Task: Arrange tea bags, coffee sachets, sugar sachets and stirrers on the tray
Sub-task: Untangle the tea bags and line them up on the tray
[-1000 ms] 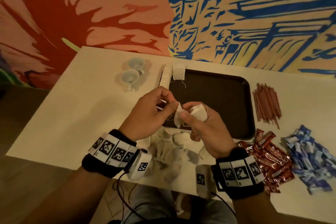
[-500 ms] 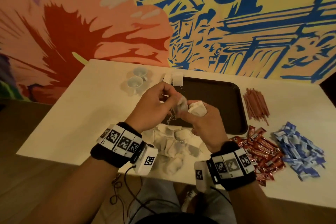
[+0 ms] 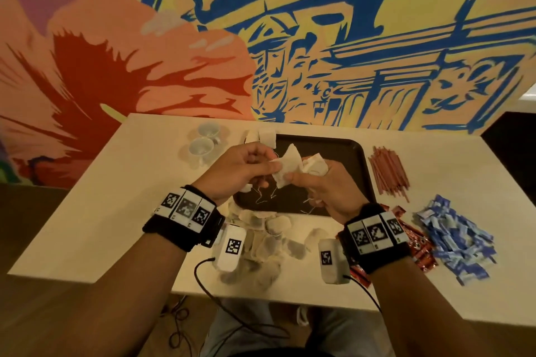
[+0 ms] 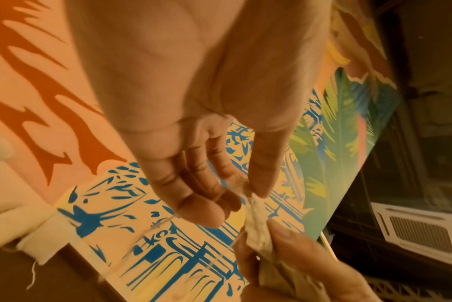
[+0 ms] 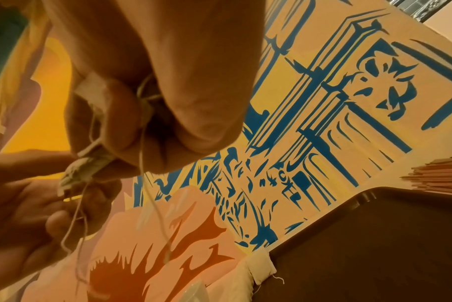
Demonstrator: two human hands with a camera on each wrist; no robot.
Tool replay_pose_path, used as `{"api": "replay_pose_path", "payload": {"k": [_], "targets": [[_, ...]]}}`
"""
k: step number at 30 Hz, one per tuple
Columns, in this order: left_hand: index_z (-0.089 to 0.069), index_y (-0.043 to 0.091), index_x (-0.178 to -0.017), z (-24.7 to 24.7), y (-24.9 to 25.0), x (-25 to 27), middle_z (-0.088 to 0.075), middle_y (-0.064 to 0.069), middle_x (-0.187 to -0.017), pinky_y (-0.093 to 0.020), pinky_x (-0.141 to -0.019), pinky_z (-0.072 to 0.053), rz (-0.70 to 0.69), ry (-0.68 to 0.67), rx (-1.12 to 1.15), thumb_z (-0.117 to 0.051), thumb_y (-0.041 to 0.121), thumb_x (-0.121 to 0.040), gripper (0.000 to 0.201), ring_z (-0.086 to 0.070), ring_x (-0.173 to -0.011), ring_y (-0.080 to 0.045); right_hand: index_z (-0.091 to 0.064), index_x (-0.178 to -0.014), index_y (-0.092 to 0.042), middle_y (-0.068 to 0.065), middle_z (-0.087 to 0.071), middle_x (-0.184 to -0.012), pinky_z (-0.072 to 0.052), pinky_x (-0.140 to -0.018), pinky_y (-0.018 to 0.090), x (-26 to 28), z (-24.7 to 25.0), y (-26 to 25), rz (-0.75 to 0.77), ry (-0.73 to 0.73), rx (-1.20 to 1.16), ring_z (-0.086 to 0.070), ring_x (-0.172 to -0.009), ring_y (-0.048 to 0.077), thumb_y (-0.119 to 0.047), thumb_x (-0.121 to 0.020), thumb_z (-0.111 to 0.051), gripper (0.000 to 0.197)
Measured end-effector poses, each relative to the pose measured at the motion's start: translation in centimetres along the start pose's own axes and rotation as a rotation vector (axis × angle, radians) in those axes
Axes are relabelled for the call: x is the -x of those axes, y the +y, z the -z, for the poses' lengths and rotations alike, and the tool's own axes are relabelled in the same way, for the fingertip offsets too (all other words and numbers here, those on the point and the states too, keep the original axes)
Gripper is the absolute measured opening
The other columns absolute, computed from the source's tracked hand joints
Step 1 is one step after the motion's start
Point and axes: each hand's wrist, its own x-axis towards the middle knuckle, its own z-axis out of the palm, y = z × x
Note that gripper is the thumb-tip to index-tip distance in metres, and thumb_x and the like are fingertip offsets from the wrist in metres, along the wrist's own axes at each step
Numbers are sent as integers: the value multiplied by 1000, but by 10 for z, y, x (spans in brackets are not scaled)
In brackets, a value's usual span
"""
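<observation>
**Separating tea bags above the tray: tea-bag step in hand**

Working left to right. Two small cups (image 3: 203,139) stand far left on the table (image 3: 101,197), apart from everything else. A short row of tea bags (image 3: 265,136) stands at the far-left corner of the dark tray (image 3: 333,151); the rest of the tray is bare.

Left hand (image 3: 235,171): thumb and forefinger pinch one corner of a tea bag (image 3: 287,166) held above the tray. Right hand (image 3: 327,185): thumb and forefinger pinch the same bag's other side, the remaining fingers curled round a small bundle of further bags (image 3: 314,165). Strings (image 5: 152,194) dangle and cross below both hands.

A loose heap of tea bags (image 3: 269,238) lies on the table just near the tray. Right of the tray: stirrers (image 3: 388,171), then red coffee sachets (image 3: 417,243), then blue sugar sachets (image 3: 452,238), all off the tray.

Judgement: early stage; only tea bags begun. Next move calls for freeing the single bag from the tangled strings, then standing it against the row. Risk: snagged strings dragging the bundle along.
</observation>
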Motion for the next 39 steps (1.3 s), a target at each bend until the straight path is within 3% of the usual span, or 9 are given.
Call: {"api": "replay_pose_path", "payload": {"k": [2, 6, 13, 16, 20, 24, 32, 35, 39], "targets": [[-61, 12, -99, 0, 0, -4, -67, -18, -94, -42, -81, -52, 19, -23, 71, -78, 7, -84, 24, -59, -86, -35, -70, -94, -6, 0, -57, -59, -29, -40, 24, -5, 2, 0, 10, -18, 41, -37, -44, 10, -6, -82, -80, 16], [-55, 10, -111, -1, 3, -12, -74, -13, -98, -30, -74, -59, -14, 10, 108, -72, -6, -85, 35, -69, -86, -28, -68, -105, -1, 13, -63, -76, -32, -41, 26, -17, 7, 1, 14, -30, 123, -41, -48, 15, -12, -78, -85, 33], [-63, 11, -108, -3, -1, -28, -72, -1, -84, -39, -80, -56, -100, 127, 19, -76, -4, -82, 33, -68, -83, -22, -71, -104, -3, 11, -64, -75, -36, -40, 25, -31, 20, 6, 41, -1, 125, -46, -49, 14, -16, -80, -86, 31], [-66, 10, -108, -4, -4, -35, -72, 2, -84, -31, -77, -58, -127, 150, -30, -78, -4, -81, 32, -69, -82, -17, -73, -102, -3, 8, -60, -68, -35, -39, 23, -31, 24, 10, 40, 36, 132, -44, -44, 10, -17, -79, -86, 30], [-69, 8, -118, -7, -2, -39, -71, -5, -90, -25, -83, -57, -95, 24, -87, -77, 2, -83, 36, -69, -87, -17, -73, -100, -2, 6, -59, -66, -35, -39, 22, -30, 29, 15, 39, 50, 124, -43, -43, 8, -16, -80, -86, 27], [-72, 4, -112, -3, 1, -43, -66, -12, -89, -26, -80, -53, -77, -11, -242, -75, 10, -88, 25, -64, -81, -17, -73, -96, -6, 12, -62, -72, -37, -38, 22, -28, 30, 17, 50, 73, 99, -45, -44, 10, -19, -84, -82, 20], [-67, 17, -112, 9, 28, -35, -75, -6, -77, -22, -53, -36, 129, -288, -480, -68, 33, -94, 24, -44, -52, -11, -72, -100, -8, 3, -65, -70, -35, -39, 21, -23, 41, 15, -4, 80, 47, -44, -44, 10, -21, -86, -79, 20], [-71, 18, -113, 19, 32, -37, -62, -2, -60, -22, -52, -29, 131, -287, -506, -63, 37, -96, 26, -36, -51, -12, -73, -103, -7, 6, -64, -69, -34, -39, 22, -20, 48, 13, -28, 12, 77, -41, -44, 12, -22, -85, -80, 25], [-77, 22, -106, 29, 28, -44, -50, -6, -68, -27, -61, -34, 58, -141, -413, -65, 36, -96, 20, -40, -66, -18, -75, -100, -12, 5, -63, -69, -33, -40, 22, -19, 49, 11, -37, -57, 74, -39, -44, 12, -22, -86, -79, 17]]}}
